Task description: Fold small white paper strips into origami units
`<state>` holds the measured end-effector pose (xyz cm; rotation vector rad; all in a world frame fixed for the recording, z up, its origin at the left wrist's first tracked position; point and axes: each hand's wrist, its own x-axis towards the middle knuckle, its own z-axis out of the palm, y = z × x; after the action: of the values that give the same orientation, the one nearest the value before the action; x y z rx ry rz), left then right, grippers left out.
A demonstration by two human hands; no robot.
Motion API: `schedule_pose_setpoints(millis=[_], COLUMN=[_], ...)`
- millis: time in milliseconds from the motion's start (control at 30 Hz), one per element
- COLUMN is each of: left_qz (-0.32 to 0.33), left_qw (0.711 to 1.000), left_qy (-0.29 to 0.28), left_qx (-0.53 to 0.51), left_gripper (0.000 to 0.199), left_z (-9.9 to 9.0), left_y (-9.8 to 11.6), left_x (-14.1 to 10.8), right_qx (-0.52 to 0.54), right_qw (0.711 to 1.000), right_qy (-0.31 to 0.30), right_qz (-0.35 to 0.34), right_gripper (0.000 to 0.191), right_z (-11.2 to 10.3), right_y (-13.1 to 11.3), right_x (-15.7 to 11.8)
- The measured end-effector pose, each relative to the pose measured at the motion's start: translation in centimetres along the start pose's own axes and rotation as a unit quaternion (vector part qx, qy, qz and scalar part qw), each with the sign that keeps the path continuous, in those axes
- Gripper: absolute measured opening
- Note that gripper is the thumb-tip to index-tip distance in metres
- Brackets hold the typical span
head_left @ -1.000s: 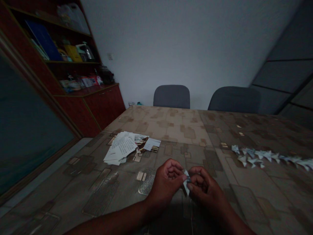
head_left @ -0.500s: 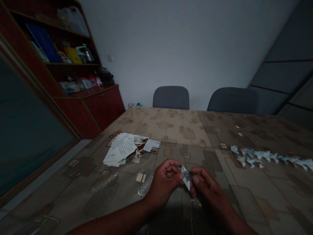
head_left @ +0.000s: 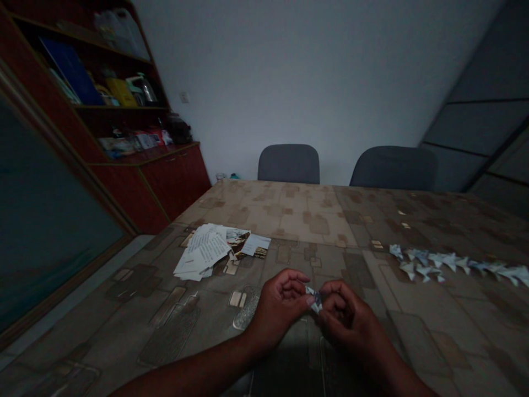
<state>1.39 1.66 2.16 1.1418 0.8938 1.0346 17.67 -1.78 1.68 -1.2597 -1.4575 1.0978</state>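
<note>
A small folded piece of paper [head_left: 316,301], white with dark print, is held between my two hands above the near part of the table. My left hand [head_left: 285,298] pinches its left side between thumb and fingers. At its lower right end, the thumb and curled fingers of my right hand [head_left: 345,311] close on the paper. Part of the paper is hidden behind my fingertips. Off to the right, several folded paper pieces [head_left: 450,261] with pointed tips lie in rows. To the left lies a loose pile of printed paper sheets [head_left: 202,251].
A patterned cloth [head_left: 264,209] covers the table. Two grey chairs [head_left: 288,164] stand at its far side, before a pale wall. On the left a red-brown cabinet [head_left: 173,179] has shelves with a kettle [head_left: 147,90], bottles and boxes.
The folded paper has turned between my fingers and shows less of its length. My right thumb and fingers have shifted to its lower end. My left hand stays nearly in place.
</note>
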Motion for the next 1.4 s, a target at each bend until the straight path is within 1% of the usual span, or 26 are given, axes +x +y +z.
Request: schedule_pose_setpoints(millis=[133, 233, 300, 433, 500, 567, 633, 700, 767, 867, 967, 1067, 1133, 1267, 1333, 1400], left_qz=[-0.015, -0.017, -0.017, -0.030, -0.034, -0.039, -0.047, -0.049, -0.049, -0.046, -0.041, -0.044, -0.052, -0.057, -0.050, -0.048], left_qw=[1.000, 0.999, 0.999, 0.999, 0.998, 0.997, 0.995, 0.995, 0.995, 0.996, 0.996, 0.995, 0.993, 0.994, 0.995, 0.995], left_qy=[-0.011, -0.037, -0.044, -0.016, -0.001, 0.014, 0.029, 0.036, 0.034, 0.026, 0.026, 0.024, 0.020, 0.024, 0.029, 0.027], left_qx=[-0.006, -0.013, -0.017, -0.040, -0.054, -0.068, -0.077, -0.080, -0.080, -0.077, -0.078, -0.091, -0.100, -0.089, -0.082, -0.081], left_gripper=[0.036, 0.044, 0.043, 0.036, 0.037, 0.040, 0.041, 0.042, 0.041, 0.038, 0.037, 0.041, 0.044, 0.047, 0.048, 0.048], left_z=[0.16, 0.27, 0.24, 0.04, -0.03, -0.04, 0.03, 0.16, 0.29, 0.38, 0.34, 0.23, 0.17, 0.17, 0.20, 0.21], left_y=[-0.11, -0.19, -0.24, -0.37, -0.45, -0.49, -0.48, -0.43, -0.40, -0.45, -0.54, -0.66, -0.76, -0.79, -0.68, -0.58], left_x=[0.17, 0.10, 0.01, -0.04, 0.01, 0.05, 0.01, -0.12, -0.28, -0.42, -0.35, -0.17, -0.04, 0.07, 0.04, 0.00], right_qx=[-0.056, -0.070, -0.070, -0.036, 0.008, 0.033, 0.007, -0.046, -0.083, -0.114, -0.134, -0.119, -0.080, 0.011, 0.014, -0.004], right_qw=[0.998, 0.997, 0.997, 0.999, 1.000, 0.998, 0.999, 0.999, 0.997, 0.993, 0.991, 0.993, 0.996, 0.994, 0.993, 0.995], right_qy=[0.013, 0.011, 0.004, -0.013, -0.019, -0.025, -0.023, -0.009, 0.005, 0.005, 0.002, -0.002, -0.015, -0.078, -0.091, -0.082], right_qz=[-0.029, -0.036, -0.035, -0.006, 0.023, 0.040, 0.030, 0.010, -0.002, -0.007, -0.007, 0.009, 0.031, 0.072, 0.073, 0.063], right_gripper=[0.017, 0.020, 0.021, 0.021, 0.017, 0.018, 0.018, 0.017, 0.017, 0.011, 0.018, 0.023, 0.026, 0.032, 0.035, 0.038], right_z=[-0.29, -0.38, -0.34, -0.34, -0.47, -0.58, -0.54, -0.34, -0.08, 0.15, 0.12, 0.01, -0.03, -0.07, -0.11, -0.18], right_y=[-0.17, -0.24, -0.34, -0.45, -0.36, -0.26, -0.24, -0.27, -0.26, -0.06, 0.14, 0.16, 0.16, 0.30, 0.32, 0.23], right_x=[0.16, 0.22, 0.17, -0.08, -0.20, -0.30, -0.34, -0.30, -0.19, -0.07, -0.11, -0.21, -0.21, -0.08, -0.03, -0.02])
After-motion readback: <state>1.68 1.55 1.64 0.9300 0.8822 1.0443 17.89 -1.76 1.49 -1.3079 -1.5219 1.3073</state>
